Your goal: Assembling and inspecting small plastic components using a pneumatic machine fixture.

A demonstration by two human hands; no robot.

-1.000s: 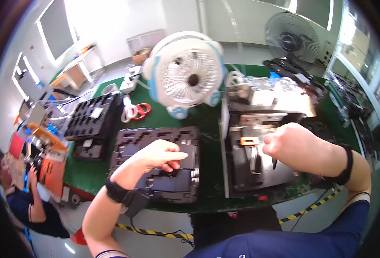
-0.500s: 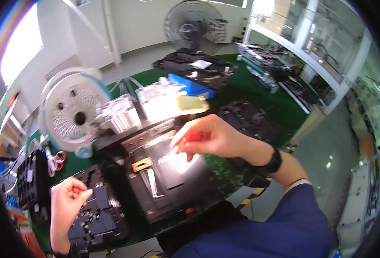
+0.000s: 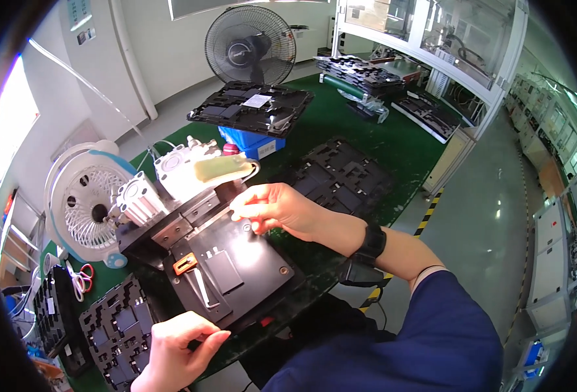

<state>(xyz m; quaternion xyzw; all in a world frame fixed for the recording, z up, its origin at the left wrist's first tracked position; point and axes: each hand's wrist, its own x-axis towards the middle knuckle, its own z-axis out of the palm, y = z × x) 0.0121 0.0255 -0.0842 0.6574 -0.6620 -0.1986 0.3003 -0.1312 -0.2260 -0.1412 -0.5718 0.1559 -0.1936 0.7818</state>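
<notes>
The right hand (image 3: pixel 277 210) has its fingers together above the back right corner of the black plate (image 3: pixel 269 261), nothing visible between them. The left hand (image 3: pixel 179 349) is just off the plate's near left corner; whether its fingers meet, I cannot tell. On the plate's left half lie 1 flat dark piece (image 3: pixel 226 272) and 1 orange block (image 3: pixel 185 263); a brushing wrist could skew them. The plate's front nears the edge of the counter (image 3: pixel 403 171); 1 dark tray (image 3: pixel 118 323) crowds its left, bare green opens rightward.

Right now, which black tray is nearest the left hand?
The black tray just left of the black base plate, beside the left hand; the other trays lie farther away.
</notes>
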